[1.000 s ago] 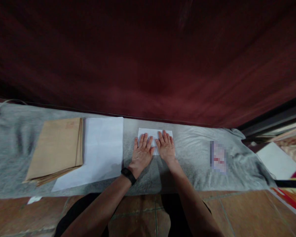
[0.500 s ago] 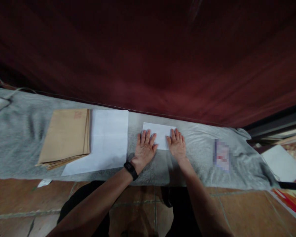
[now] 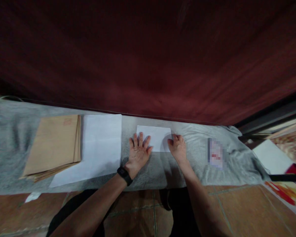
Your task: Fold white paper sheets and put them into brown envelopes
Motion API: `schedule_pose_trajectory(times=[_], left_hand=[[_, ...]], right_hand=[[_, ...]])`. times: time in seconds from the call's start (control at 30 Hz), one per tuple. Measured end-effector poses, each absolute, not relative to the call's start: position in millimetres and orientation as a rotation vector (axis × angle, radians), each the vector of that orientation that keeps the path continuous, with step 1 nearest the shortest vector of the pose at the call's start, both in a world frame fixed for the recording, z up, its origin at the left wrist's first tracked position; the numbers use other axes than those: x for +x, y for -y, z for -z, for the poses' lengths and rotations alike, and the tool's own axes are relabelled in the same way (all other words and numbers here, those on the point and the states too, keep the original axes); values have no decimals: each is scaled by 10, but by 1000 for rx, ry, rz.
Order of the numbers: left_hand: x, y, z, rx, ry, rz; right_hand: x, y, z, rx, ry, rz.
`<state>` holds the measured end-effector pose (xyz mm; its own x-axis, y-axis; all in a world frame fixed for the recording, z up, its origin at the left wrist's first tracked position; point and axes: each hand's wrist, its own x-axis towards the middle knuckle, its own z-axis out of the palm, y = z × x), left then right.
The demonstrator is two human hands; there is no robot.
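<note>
A small white paper (image 3: 158, 138) lies flat on the grey cloth in front of me. On its left part rests my left hand (image 3: 139, 153), palm down and open with the fingers spread; a black band circles that wrist. At the paper's right edge is my right hand (image 3: 178, 146), its fingers curled and its thumb closed on that edge. The tips of the right fingers are partly hidden. Left of the paper lie larger white sheets (image 3: 102, 141), partly under a stack of brown envelopes (image 3: 54, 141).
The grey cloth (image 3: 194, 154) covers a long narrow surface below a dark red hanging (image 3: 148, 65). A blurred-out small item (image 3: 216, 154) lies to the right. Beyond the right end are a white sheet (image 3: 272, 156) and a colourful printed sheet (image 3: 287, 196). A white scrap (image 3: 33, 197) lies on the tiled floor.
My right hand went from flat with fingers stretched to curled at the paper's right edge. My left hand stays flat, its fingers spread wider. The view has shifted slightly.
</note>
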<state>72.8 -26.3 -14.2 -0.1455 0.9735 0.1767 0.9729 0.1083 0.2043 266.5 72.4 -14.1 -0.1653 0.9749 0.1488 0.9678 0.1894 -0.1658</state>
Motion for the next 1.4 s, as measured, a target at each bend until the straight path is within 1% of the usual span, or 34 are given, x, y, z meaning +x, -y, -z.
schedule_pose_trajectory(times=[0.13,0.23,0.43,0.53,0.6,0.7,0.8,0.87,0.93,1.0,1.1,1.17,1.23,1.4], left_hand=[[716,240,148,2070,-2380,-372],[701,228,136,2084,-2383,-360],[658,220,141,2119,-2383,-350],[630,203,96,2109,-2364,-451],[599,179,22,2082,-2350,-604],[527,120,-97,1894,-2298,-940],[476,60,-143,1409,-2109,-1255],[497,47,-128,1010,-1818,-1342],[563,64,-99,700,-1479,-1318],[643,99,-74,541,-1243,-1287],[705,145,-61,488,-1186,-1325],[686,162,-72,509,-1259,-1336],[635,178,-96,566,-1337,-1261],[513,266,-183,729,-1495,-1030]], right_hand=[[2660,-763,96,-1920,2071,-353],[2680,-816,82,-1900,1866,-643],[2735,-851,-25,-1725,1630,-1204],[2751,-801,-100,-1606,1503,-1407],[2761,-768,-140,-1543,1421,-1468],[2770,-729,-168,-1405,1161,-1569],[2744,-667,-160,-1232,901,-1657],[2685,-587,-137,-1189,855,-1685],[2589,-474,-105,-1181,842,-1716],[2481,-345,-69,-1156,831,-1777],[2382,-195,-31,-1067,786,-1980],[2400,-171,-22,-1086,791,-2010],[2481,-220,-21,-1142,790,-1936],[2763,-482,-14,-1353,956,-1538]])
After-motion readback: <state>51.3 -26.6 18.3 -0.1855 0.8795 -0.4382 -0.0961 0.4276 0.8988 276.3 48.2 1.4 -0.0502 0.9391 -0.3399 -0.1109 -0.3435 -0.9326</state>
